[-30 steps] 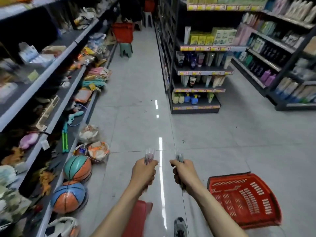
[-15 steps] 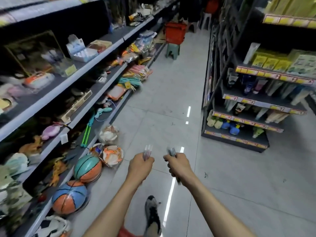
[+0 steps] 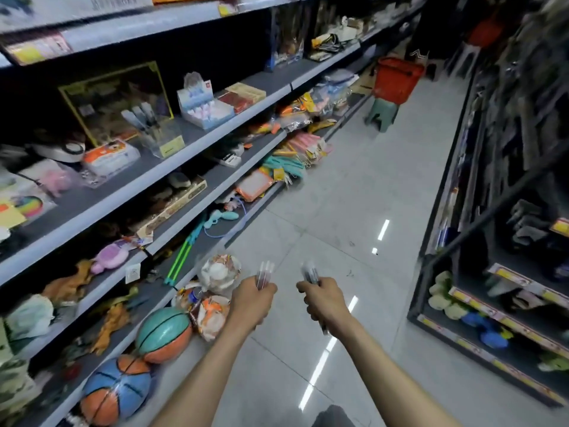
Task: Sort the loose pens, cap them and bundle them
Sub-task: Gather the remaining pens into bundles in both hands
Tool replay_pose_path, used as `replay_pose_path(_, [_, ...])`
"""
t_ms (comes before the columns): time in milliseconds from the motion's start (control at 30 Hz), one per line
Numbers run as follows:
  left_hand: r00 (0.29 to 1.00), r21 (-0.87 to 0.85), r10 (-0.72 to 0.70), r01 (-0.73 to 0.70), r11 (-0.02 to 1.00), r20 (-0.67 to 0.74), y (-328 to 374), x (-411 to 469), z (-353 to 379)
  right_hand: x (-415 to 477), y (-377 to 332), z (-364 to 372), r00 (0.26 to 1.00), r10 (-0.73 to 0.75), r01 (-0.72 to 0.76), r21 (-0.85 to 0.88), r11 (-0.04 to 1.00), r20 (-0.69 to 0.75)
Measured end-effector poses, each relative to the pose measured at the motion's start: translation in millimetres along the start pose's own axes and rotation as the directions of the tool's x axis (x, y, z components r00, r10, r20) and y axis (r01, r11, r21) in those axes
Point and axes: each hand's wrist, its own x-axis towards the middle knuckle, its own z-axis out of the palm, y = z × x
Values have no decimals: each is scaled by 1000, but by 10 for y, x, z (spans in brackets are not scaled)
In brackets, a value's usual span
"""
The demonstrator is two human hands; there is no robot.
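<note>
Pens [image 3: 265, 274], slim translucent plastic cylinders

Two small bunches of pens are standing up near the middle of the scene, one in each fist. The left bunch [image 3: 264, 274] is showing clear barrels with a reddish tint. It is sticking out of the top of the left hand [image 3: 251, 303], which is gripping its lower part, and tilting slightly right. The right bunch [image 3: 309, 272] is looking darker, grey-black, and is leaning slightly left out of the right hand [image 3: 326, 303], with its lower ends poking out beneath that fist. The bunches are sitting near each other without touching. Blur is hiding whether any caps are on.
</note>
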Motion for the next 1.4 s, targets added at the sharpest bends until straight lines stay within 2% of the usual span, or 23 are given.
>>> replay_pose_path(267, [972,-102,-106,86,991,-208,842,1187,90,1609,-903,-51,981,-47,65,-94,993,186])
replay_pose_path(500, [926,-176,-154,98,980,-344,1453,1831,65,2588,-1707,-26,914,-115,205,-199,958,389])
replay_pose_path(733, [850,-246,-236,131,961,-471,1608,2488,-266,3390,-2276,540,838,-124,289,-238,927,532])
replay_pose_path(833, [827,-250,-225,106,962,-515,1629,2855,-512,3686,-2569,920,808,-132,314,-229,922,575])
replay_pose_path(1100, [809,-336,-270,95,937,-522,1844,3684,-1352,4250,-3384,1836,779,-133,397,-317,861,613])
replay_pose_path(1300, [770,-435,-322,65,898,-550,1925,4206,-1869,4673,-3831,2300,774,-111,388,-328,861,624])
replay_pose_path(1400, [758,-537,-383,52,842,-528,1907,4462,-2051,4886,-3968,2534,751,-87,367,-305,878,654])
